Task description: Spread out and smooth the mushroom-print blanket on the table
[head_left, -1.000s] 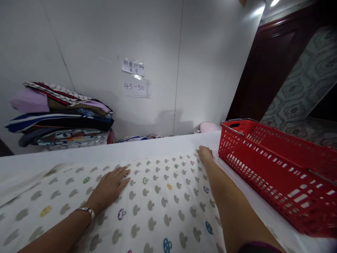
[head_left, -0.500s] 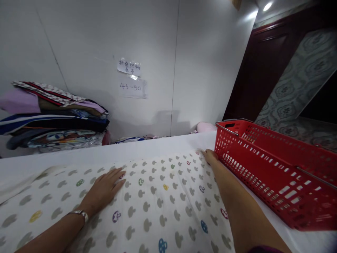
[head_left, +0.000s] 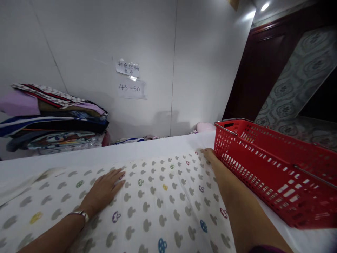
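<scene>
A white cloth (head_left: 155,221) printed with grey and coloured mushrooms is spread over the white-covered table. My left hand (head_left: 106,184) rests palm down on its middle left part, fingers stretched out and the thumb apart; a silver band circles that wrist. With the arm reaching far forward, my right hand (head_left: 208,154) is at the cloth's far right corner, its fingers closed on the edge there. The fingertips are small in view and partly hidden. Toward the left, the cloth's far edge is folded and rumpled.
A red plastic basket (head_left: 263,168) with metal handles stands at the right, close beside my right forearm. At the far left is a stack of folded fabrics (head_left: 60,116). Paper signs (head_left: 129,88) hang on the grey wall behind the table, and a pink item (head_left: 205,127) lies beyond its far edge.
Both hands and the cloth keep practically the same positions. Only the camera view has shifted very slightly.
</scene>
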`<state>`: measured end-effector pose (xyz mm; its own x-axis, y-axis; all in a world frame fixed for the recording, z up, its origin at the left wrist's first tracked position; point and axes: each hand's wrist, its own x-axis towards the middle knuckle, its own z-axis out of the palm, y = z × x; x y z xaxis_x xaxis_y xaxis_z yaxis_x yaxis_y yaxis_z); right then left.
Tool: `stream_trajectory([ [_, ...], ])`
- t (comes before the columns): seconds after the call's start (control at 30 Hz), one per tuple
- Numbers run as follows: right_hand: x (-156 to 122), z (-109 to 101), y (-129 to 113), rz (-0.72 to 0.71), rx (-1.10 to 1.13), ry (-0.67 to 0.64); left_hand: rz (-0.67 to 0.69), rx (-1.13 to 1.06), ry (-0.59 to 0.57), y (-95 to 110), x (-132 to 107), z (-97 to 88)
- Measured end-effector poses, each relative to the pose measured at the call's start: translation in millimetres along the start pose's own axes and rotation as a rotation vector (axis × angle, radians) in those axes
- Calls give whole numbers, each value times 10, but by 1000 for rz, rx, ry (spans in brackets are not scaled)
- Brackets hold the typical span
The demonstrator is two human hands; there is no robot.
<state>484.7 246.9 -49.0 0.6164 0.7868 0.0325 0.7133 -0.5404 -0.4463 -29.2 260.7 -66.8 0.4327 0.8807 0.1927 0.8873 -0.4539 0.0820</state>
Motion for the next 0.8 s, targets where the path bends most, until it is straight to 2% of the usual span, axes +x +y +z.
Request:
stream_trajectory([
  [0.13, -10, -26, -17, 67, 48, -41, -1, 0, -13, 21, -3, -16],
  [0.4, -48, -68, -44, 30, 105, 36, -13, -1, -37, 28, -3, -33],
  [0.7, -46, 21, 4, -10, 232, -65, 0, -25, -12, -7, 10, 4],
  [0.8, -1, 64, 32, -26, 251, -56, -2, -36, -9, -15, 6, 14],
])
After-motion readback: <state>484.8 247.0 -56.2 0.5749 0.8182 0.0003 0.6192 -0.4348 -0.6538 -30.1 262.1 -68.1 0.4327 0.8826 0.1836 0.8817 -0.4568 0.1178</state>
